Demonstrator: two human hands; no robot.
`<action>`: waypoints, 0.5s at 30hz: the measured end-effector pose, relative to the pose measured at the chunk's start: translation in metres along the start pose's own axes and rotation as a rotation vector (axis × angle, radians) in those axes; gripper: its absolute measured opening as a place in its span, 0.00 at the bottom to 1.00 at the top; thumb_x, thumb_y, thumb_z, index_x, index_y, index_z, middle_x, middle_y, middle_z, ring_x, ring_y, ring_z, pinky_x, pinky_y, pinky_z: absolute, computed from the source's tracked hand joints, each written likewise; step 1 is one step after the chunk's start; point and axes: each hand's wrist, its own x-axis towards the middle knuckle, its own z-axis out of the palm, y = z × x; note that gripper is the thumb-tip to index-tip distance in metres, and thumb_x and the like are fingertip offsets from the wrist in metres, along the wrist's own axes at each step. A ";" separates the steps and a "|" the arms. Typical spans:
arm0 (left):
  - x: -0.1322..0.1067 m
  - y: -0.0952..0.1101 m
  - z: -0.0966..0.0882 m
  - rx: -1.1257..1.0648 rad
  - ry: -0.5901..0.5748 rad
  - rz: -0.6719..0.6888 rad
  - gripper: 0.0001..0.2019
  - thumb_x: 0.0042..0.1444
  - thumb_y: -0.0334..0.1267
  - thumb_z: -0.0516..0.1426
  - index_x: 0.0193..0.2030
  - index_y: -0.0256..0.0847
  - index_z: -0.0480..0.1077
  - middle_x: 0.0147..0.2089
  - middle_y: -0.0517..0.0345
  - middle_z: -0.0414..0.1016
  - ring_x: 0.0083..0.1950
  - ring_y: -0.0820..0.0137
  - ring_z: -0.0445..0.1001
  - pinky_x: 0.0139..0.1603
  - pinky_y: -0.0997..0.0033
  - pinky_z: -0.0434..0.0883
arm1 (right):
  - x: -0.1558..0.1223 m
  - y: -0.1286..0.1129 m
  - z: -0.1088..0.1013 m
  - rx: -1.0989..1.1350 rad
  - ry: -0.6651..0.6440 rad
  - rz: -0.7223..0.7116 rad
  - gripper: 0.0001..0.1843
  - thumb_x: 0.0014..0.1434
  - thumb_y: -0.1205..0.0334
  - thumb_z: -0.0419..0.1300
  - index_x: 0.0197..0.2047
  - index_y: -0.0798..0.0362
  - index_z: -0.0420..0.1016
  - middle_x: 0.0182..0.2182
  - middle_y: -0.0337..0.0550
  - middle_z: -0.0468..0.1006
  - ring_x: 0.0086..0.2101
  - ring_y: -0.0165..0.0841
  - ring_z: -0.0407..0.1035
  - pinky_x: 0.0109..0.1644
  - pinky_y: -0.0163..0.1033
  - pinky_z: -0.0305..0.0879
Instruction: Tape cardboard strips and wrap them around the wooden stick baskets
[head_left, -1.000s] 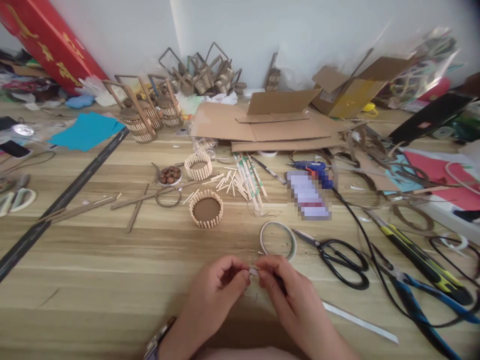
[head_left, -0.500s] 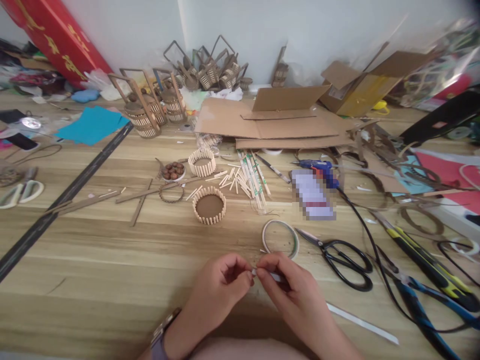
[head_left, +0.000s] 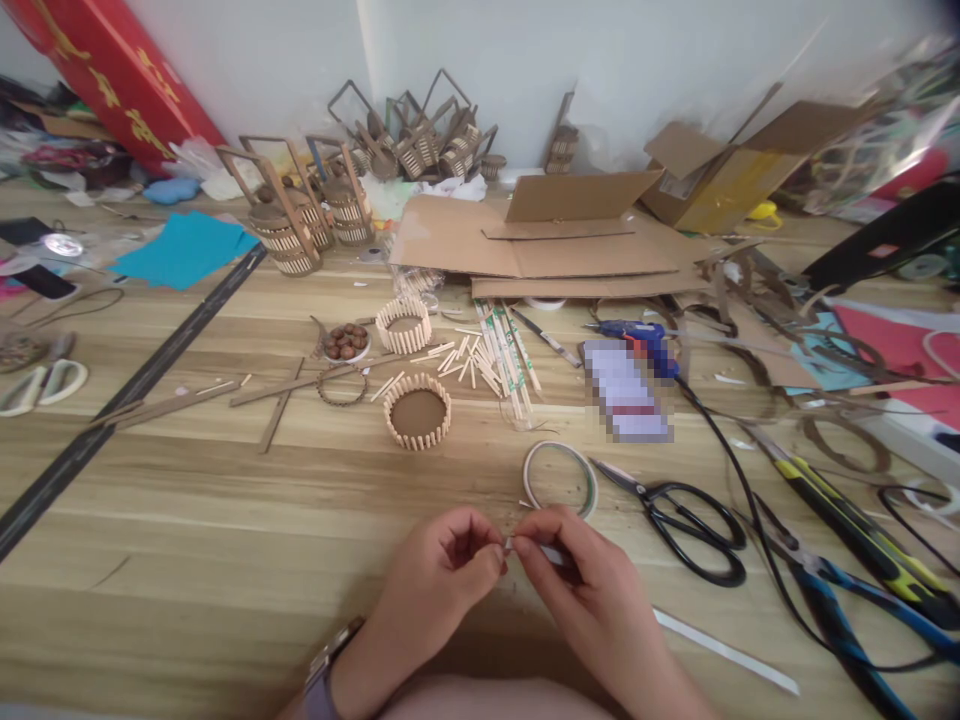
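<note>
Close together at the table's front, my left hand (head_left: 450, 570) and my right hand (head_left: 589, 580) pinch the near end of a narrow white strip of tape (head_left: 724, 650). The strip passes under my right hand and trails out to the lower right. Fingertips hide most of the pinched end. Just beyond my right hand lies a roll of tape (head_left: 531, 490), flat on the wood. Black-handled scissors (head_left: 667, 500) rest to its right. Farther off are two small rings of upright wooden sticks, a nearer one (head_left: 418, 437) with a brown base and a farther one (head_left: 405, 340).
Loose sticks (head_left: 472, 360), a dish of brown nuts or beads (head_left: 347, 343) and a blue glue gun (head_left: 637, 335) lie mid-table. Pliers (head_left: 817, 575) and a yellow-black cutter (head_left: 855, 520) are at right. Flattened cardboard (head_left: 585, 255) and small lidded baskets (head_left: 289, 245) stand behind.
</note>
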 end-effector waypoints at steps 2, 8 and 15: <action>0.000 0.002 0.000 0.002 0.008 -0.004 0.08 0.46 0.42 0.56 0.27 0.40 0.66 0.23 0.66 0.63 0.26 0.74 0.60 0.28 0.74 0.57 | -0.001 0.001 0.000 -0.010 0.012 -0.015 0.06 0.61 0.65 0.56 0.33 0.49 0.71 0.25 0.36 0.76 0.26 0.29 0.72 0.28 0.29 0.66; 0.001 0.002 0.001 0.026 0.029 -0.007 0.09 0.44 0.43 0.56 0.28 0.39 0.66 0.24 0.65 0.63 0.27 0.73 0.61 0.29 0.73 0.58 | -0.002 -0.001 0.000 -0.075 0.028 -0.103 0.06 0.63 0.65 0.55 0.34 0.49 0.71 0.25 0.35 0.75 0.25 0.28 0.71 0.27 0.29 0.65; 0.001 0.001 0.001 0.027 0.032 0.022 0.07 0.44 0.41 0.56 0.26 0.40 0.64 0.22 0.66 0.61 0.26 0.74 0.58 0.28 0.74 0.57 | -0.001 -0.001 0.000 -0.137 -0.011 -0.112 0.07 0.64 0.64 0.54 0.34 0.48 0.71 0.24 0.36 0.75 0.24 0.29 0.70 0.26 0.31 0.65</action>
